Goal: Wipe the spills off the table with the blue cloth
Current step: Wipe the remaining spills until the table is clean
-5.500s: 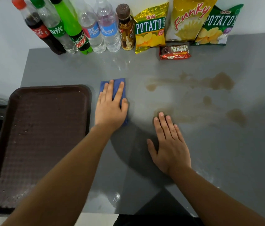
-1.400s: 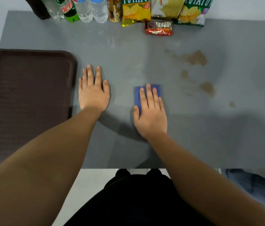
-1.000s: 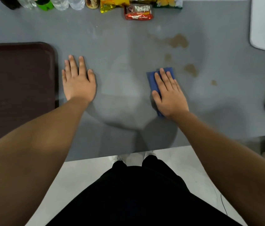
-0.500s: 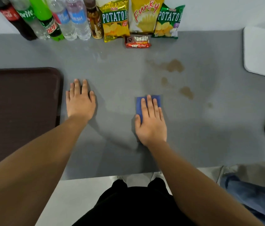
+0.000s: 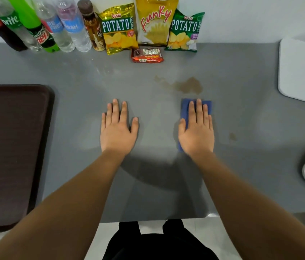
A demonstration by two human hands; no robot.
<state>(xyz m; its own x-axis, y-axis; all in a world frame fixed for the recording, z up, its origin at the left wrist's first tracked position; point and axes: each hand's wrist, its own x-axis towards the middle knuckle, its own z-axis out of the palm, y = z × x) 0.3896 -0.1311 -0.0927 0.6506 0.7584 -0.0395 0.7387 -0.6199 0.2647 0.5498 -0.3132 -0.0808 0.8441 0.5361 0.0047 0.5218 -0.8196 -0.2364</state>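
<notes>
My right hand (image 5: 196,130) lies flat, fingers straight, pressing the folded blue cloth (image 5: 185,109) onto the grey table (image 5: 251,166). Only the cloth's far edge and left side show around the hand. Just beyond the cloth is a brown spill (image 5: 187,86) with a thin streak running left from it. A small brown spot (image 5: 232,136) lies to the right of my right hand. My left hand (image 5: 118,128) rests flat on the bare table, fingers straight, holding nothing.
A dark brown tray (image 5: 13,151) fills the left side. Along the back wall stand several drink bottles (image 5: 61,30), three chip bags (image 5: 155,21) and a red snack bar (image 5: 147,55). White chair seats (image 5: 303,72) sit at the right edge.
My right hand has slid the cloth to the right and away from me, over the two smaller brown patches, up to the big spill. Earlier my left hand held the cloth. The left hand stays flat.
</notes>
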